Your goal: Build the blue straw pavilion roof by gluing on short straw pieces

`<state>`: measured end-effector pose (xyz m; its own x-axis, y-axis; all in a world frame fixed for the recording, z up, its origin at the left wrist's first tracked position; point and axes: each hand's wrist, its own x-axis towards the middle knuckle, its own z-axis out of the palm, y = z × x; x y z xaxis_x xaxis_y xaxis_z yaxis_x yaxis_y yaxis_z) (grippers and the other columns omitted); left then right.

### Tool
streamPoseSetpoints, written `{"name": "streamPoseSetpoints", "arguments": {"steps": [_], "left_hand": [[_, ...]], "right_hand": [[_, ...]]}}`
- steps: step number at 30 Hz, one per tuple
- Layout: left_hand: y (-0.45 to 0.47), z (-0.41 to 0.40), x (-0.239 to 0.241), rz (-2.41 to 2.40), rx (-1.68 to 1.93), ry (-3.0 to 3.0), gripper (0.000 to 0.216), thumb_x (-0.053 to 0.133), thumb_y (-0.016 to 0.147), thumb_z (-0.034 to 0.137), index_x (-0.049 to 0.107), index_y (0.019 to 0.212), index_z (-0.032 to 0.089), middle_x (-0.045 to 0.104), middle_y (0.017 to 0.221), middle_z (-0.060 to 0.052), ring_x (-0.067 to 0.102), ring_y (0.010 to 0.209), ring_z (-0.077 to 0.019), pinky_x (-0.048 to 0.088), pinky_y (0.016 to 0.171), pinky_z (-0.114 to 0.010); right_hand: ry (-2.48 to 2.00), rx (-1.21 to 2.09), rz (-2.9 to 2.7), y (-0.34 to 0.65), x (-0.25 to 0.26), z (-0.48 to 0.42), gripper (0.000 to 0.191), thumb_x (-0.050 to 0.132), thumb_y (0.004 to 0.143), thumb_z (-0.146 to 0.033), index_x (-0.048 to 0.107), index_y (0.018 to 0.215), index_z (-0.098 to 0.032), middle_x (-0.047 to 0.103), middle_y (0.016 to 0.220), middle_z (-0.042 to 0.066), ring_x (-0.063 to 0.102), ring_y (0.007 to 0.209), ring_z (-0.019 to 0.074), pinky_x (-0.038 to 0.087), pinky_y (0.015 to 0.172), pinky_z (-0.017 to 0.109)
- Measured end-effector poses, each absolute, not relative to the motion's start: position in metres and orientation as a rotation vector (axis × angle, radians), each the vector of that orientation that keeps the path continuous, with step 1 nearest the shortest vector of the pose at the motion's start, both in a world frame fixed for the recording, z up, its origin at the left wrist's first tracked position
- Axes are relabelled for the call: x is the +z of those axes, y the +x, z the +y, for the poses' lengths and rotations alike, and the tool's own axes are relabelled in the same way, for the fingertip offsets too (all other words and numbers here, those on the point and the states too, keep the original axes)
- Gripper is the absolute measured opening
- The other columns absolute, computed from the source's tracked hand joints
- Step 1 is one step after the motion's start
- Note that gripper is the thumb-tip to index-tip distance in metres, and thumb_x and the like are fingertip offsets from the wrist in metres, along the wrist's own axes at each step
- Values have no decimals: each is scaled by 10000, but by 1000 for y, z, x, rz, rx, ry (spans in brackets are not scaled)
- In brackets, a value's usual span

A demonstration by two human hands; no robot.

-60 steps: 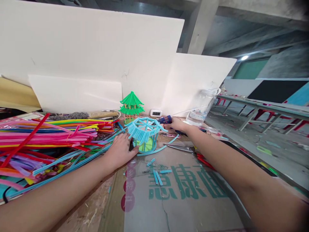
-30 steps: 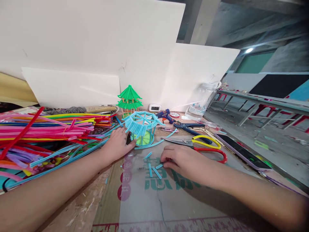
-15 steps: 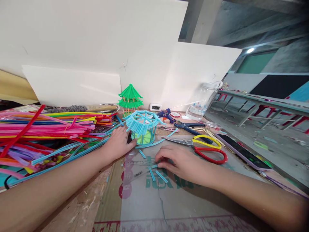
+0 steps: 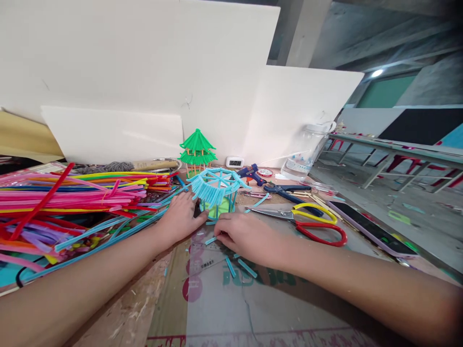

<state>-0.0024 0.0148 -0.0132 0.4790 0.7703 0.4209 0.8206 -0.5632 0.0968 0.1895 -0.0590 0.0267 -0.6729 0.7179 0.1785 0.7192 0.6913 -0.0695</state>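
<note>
Blue straw pavilion: likely light, flimsy; take by base. Left hand lies slack against it; right hand curls over cut pieces, grip unclear.

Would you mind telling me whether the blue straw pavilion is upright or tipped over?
Upright: the blue pavilion stands on its green base, roof on top, posts vertical; the left hand rests against its side.

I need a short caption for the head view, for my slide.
Left hand touches a blue pipe-cleaner pavilion; right hand rests among cut blue pieces.
</note>
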Motion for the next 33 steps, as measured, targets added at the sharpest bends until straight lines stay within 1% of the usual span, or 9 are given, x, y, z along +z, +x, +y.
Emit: {"name": "streamPoseSetpoints", "arguments": {"steps": [2, 4, 6, 9, 12, 15, 23, 29, 33], "left_hand": [[-3, 15, -14, -1396, -660, -2604, 305, 469, 890, 435, 566, 963, 156, 602, 996, -121, 560, 991, -302, 440, 858, -442], [-3, 16, -14, -1400, -659, -2614, 313, 468, 889, 445, 567, 971, 160, 603, 1000, -122, 561, 987, -303, 442, 855, -446], [-3, 16, -14, -1406, -658, -2617, 314, 469, 889, 449, 567, 964, 160, 605, 1007, -126, 559, 994, -306, 442, 855, -448], [-4, 15, -14, -1391, -686, -2625, 304, 479, 884, 436, 564, 987, 162, 608, 1025, -124, 558, 1014, -305, 443, 860, -440], [-4, 15, -13, -1356, -724, -2643, 319, 473, 885, 433, 556, 1045, 170, 610, 1038, -118, 565, 1012, -297, 446, 856, -431], [-4, 15, -13, -1338, -736, -2635, 325, 459, 893, 438, 560, 1046, 170, 612, 1025, -119, 569, 1007, -301, 444, 855, -437], [-4, 11, -11, -1325, -708, -2591, 306, 464, 895, 435, 576, 1014, 176, 607, 1019, -118, 561, 997, -299, 439, 832, -430], [-7, 14, -14, -1321, -699, -2589, 326, 471, 889, 442, 578, 1048, 179, 606, 1045, -118, 552, 1032, -299, 426, 870, -437], [-5, 12, -12, -1326, -703, -2590, 323, 477, 889, 443, 582, 1047, 182, 612, 1045, -114, 550, 1037, -294, 419, 886, -437]], "right_hand": [[-1133, 3, -2695, 192, 27, -62, 90, 523, 885, -154, 604, 852, -177, 657, 874, 42, 589, 749, 151, 368, 614, 267], [-1160, 98, -2584, 196, 27, -66, 72, 514, 868, -143, 566, 893, -187, 638, 807, 25, 569, 674, 139, 362, 576, 259], [-1147, 317, -2355, 202, 26, -68, 70, 485, 888, -176, 513, 948, -202, 627, 761, 4, 561, 629, 129, 389, 560, 250], [-1019, 714, -1887, 208, 22, -64, 46, 429, 937, -259, 433, 957, -217, 643, 777, 0, 604, 643, 125, 480, 596, 262], [-966, 980, -1542, 209, 20, -57, 114, 483, 921, -305, 412, 919, -217, 671, 754, -3, 642, 616, 130, 535, 607, 290], [-941, 1133, -1405, 206, 20, -52, 191, 562, 884, -350, 439, 887, -203, 696, 743, 10, 659, 599, 133, 547, 594, 285], [-876, 1355, -1310, 197, 15, -56, 324, 643, 818, -461, 468, 817, -189, 702, 716, 19, 648, 557, 132, 526, 542, 268], [-865, 1390, -1328, 192, 14, -56, 272, 584, 860, -420, 460, 789, -189, 689, 690, 12, 614, 525, 108, 467, 492, 220], [-894, 1387, -1315, 190, 18, -57, 275, 586, 853, -425, 489, 778, -178, 670, 675, 9, 591, 516, 98, 458, 494, 217]]}}
